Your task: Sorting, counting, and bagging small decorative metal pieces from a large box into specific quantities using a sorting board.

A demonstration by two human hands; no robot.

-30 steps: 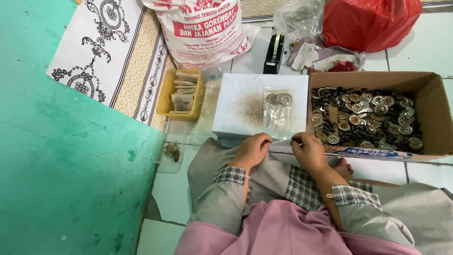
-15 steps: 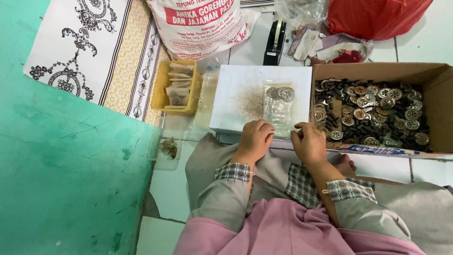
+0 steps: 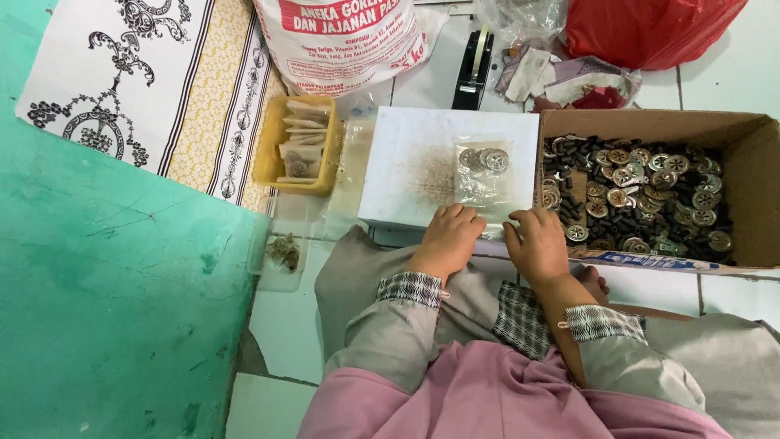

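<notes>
- The brown cardboard box (image 3: 756, 195) sits on the white tiled floor at the person's right. It is full of round metal buttons (image 3: 642, 195) and small dark bits, so there looks to be a lot left to pack.
- The flat white board (image 3: 406, 175) lies in front of the person's knees, like a little tabletop. It has a brown dusty patch in the middle.
- The small yellow plastic tray (image 3: 272, 158) stands just left of the board. It holds a row of little filled bags (image 3: 301, 134), so some packs look finished.
- The small clear plastic bag (image 3: 486, 183) lies on the board. A few round metal buttons sit at its far end. This pack looks filled but not yet put away.
- The left hand (image 3: 449, 238) has its fingers bent and pressed down at the near edge of the board, just left of the bag's mouth.
- The right hand (image 3: 538, 242) has its fingers curled down on the bag's near end. Whether they pinch it cannot be told.
</notes>
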